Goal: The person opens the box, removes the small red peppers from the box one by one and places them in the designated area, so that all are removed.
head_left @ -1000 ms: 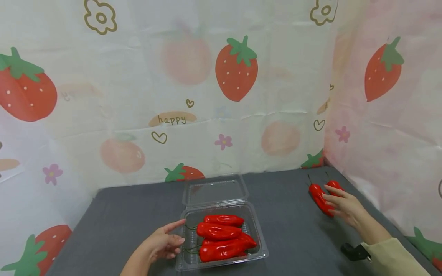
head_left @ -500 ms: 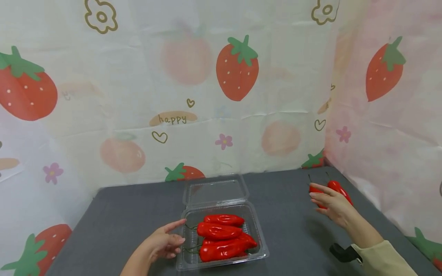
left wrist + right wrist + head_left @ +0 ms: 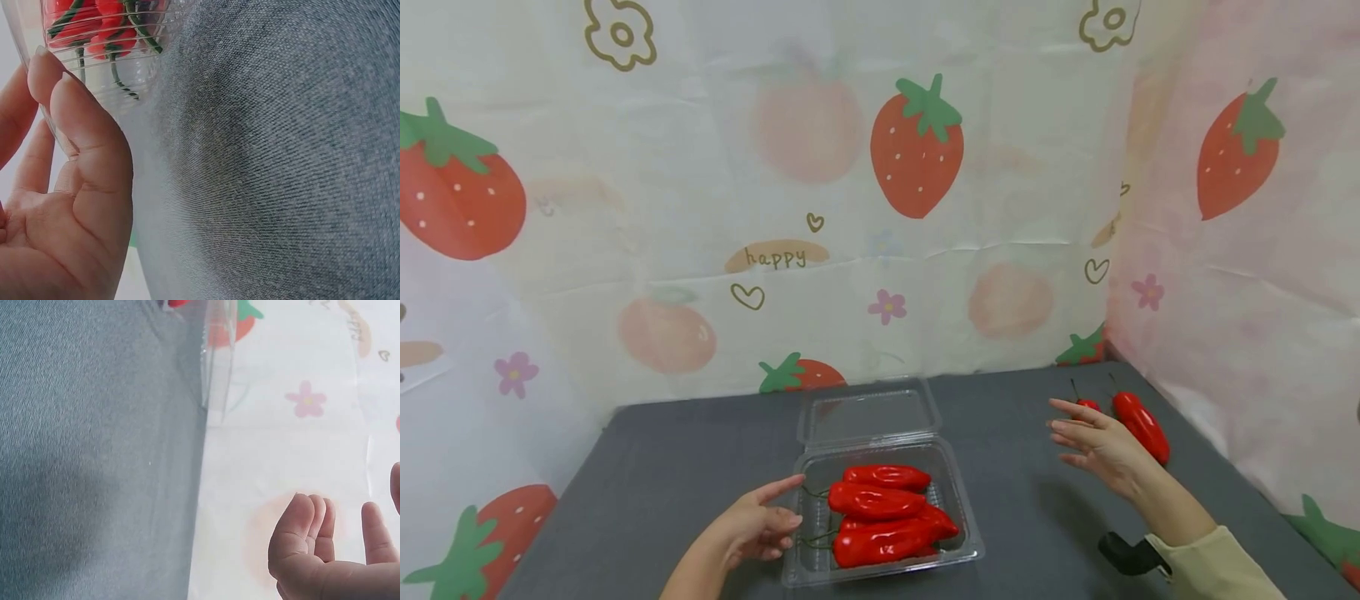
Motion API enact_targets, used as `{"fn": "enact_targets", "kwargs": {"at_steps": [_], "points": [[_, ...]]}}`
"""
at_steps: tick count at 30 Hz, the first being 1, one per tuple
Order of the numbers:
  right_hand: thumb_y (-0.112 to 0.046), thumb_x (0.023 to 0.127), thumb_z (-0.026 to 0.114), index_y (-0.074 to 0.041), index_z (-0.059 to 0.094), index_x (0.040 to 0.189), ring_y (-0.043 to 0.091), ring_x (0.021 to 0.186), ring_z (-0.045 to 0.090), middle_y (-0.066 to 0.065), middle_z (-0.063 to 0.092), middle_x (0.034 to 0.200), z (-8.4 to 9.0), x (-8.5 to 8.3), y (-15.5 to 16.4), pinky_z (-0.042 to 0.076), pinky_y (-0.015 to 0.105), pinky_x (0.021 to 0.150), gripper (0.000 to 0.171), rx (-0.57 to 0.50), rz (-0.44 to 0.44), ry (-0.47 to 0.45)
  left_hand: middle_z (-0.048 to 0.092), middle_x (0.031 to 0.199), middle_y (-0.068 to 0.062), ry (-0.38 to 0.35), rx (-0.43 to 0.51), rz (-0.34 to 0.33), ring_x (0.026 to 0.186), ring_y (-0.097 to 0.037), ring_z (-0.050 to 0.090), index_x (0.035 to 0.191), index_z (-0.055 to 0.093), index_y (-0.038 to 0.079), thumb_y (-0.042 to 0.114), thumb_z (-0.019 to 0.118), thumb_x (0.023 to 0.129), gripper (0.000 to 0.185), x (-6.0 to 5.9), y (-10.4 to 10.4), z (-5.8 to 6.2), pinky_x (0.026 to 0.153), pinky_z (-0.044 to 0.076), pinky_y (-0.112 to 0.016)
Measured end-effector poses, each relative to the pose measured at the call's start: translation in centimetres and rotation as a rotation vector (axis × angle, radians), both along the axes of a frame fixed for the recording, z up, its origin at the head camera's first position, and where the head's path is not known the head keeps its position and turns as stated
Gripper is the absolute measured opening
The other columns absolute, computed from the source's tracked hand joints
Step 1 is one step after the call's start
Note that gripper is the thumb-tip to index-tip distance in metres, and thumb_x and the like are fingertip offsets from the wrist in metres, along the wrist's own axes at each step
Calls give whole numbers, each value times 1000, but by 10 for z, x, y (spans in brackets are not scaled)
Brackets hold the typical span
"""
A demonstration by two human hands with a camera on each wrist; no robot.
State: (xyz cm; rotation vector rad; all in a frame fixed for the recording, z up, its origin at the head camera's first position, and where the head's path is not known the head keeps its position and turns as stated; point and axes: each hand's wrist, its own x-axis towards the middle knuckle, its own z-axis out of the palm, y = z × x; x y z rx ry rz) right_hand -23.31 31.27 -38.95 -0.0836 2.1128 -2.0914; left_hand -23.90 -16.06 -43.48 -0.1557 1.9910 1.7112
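Note:
My left hand (image 3: 741, 527) is at the left edge of a clear plastic clamshell box (image 3: 958, 492), its index finger stretched along the rim. In the left wrist view the rim (image 3: 64, 142) passes between the fingers (image 3: 87, 119). Several glossy red peppers (image 3: 880, 502) with green stems lie stacked inside, stems towards this hand. My right hand (image 3: 1108, 454) hovers over the table at the right, fingers spread and holding nothing. It hides most of one red pepper (image 3: 1088, 405); another red pepper (image 3: 1141, 427) shows beside it. The right wrist view shows the hand's fingers (image 3: 294, 519) raised.
The box's lid (image 3: 868, 414) lies folded back towards the far wall. Dark grey cloth covers the table (image 3: 700, 450). A strawberry-print curtain (image 3: 820, 200) encloses the back and sides. A black strap piece (image 3: 1129, 554) hangs from the right wrist, by the pale sleeve (image 3: 1213, 562).
My right hand has moved left, away from the rightmost pepper, which now shows almost whole, and over the other loose pepper. My left hand and the box stay where they were.

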Motion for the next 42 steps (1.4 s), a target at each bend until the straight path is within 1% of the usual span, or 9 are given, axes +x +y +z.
{"fn": "enact_targets", "kwargs": {"at_steps": [5,11,16,19,24,32,37,39,42], "points": [[-20,100,56,-7,37,149,13,103,55,-6,59,111,1,-1,-9,46,35,88,54,-11,10,-25,58,74,-2,-5,2,4,56,-9,59,150,32,4,2,65,91,68,0,0,0,53,48,-23],[-18,99,58,-4,38,148,17,103,55,-4,60,109,1,-2,-20,47,37,86,55,-19,16,-47,58,75,-2,-1,15,0,56,-9,59,151,32,4,1,64,91,68,0,0,0,52,48,-23],[-18,98,59,0,35,148,19,105,57,0,60,114,0,-3,-29,48,40,89,58,-9,36,-44,58,74,-1,0,19,1,55,-8,59,151,32,4,1,64,91,68,0,-1,1,52,48,-22],[-19,99,58,3,31,149,20,108,58,3,58,118,0,-4,-35,48,40,91,62,-3,63,-41,58,74,-1,2,20,2,55,-8,58,150,32,4,1,64,91,68,0,-1,1,52,48,-22],[-19,99,58,5,26,150,20,110,60,5,58,119,-2,-5,-45,48,40,93,65,-31,113,-50,58,74,-1,9,26,-9,56,-8,58,151,32,3,2,64,91,68,0,-1,1,52,48,-22],[-19,98,60,6,26,150,20,108,62,10,59,121,-5,-7,-63,48,41,92,67,-66,168,-42,58,76,-1,12,33,-16,56,-8,58,151,31,4,1,64,90,69,1,-1,1,52,48,-22],[-19,97,61,7,27,149,24,110,61,12,58,124,-9,-8,-74,47,42,94,67,-71,206,-41,58,77,-2,13,33,-16,56,-8,58,151,31,3,1,64,91,69,1,-1,1,52,47,-22],[-20,97,61,8,26,149,26,112,61,15,57,127,-11,-9,-79,46,43,95,68,-67,226,-40,58,77,-2,11,33,-18,56,-8,58,151,30,3,1,64,91,69,1,-1,1,52,47,-22],[-21,97,62,8,25,149,28,114,60,23,53,132,-13,-9,-86,46,44,96,70,-62,256,-41,58,76,-1,8,34,-22,56,-8,58,151,30,4,1,64,91,69,1,-1,1,52,47,-22]]}}
